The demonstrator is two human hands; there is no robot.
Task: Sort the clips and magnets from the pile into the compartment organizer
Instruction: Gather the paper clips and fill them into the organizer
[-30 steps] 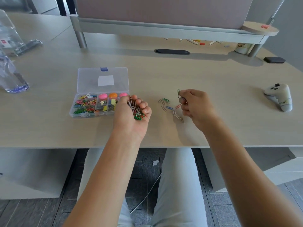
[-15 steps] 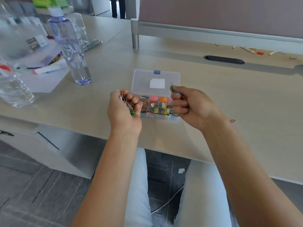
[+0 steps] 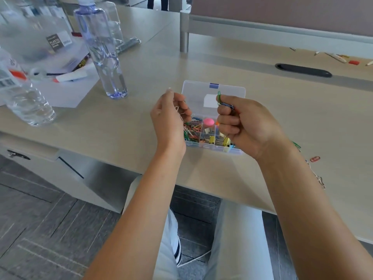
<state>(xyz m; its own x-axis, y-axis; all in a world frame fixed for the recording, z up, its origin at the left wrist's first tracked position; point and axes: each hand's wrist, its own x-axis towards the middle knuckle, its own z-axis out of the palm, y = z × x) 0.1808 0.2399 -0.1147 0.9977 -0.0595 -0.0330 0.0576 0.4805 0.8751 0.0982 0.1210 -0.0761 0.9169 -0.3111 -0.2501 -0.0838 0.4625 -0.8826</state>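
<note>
A pale wood-grain desk [image 3: 282,110] fills most of the view, and a grey partition rail [image 3: 262,31] runs along its far edge. On the desk's left part stand two clear water bottles, a tall one [image 3: 101,51] and a second one [image 3: 26,98] at the frame's edge.

The open compartment organizer [image 3: 212,91] lies on the desk near the front edge, its clear lid laid back away from the person. Its left compartment holds a tangle of coloured paper clips [image 3: 192,128]; a pink magnet [image 3: 208,122] sits in a middle cell, and yellow binder clips [image 3: 212,139] lie in the cells in front of it.

The left hand [image 3: 169,120] hangs over the organizer's left end, fingers curled around a small bunch of pale clips [image 3: 178,111] directly above the paper-clip compartment. The right hand [image 3: 248,126] is clenched over the organizer's right half and pinches a green and blue pair of paper clips [image 3: 222,102] between thumb and forefinger, in front of the lid.

To the right of the right forearm, a few loose clips [image 3: 314,159] lie on the desk, well apart from the organizer.
</note>
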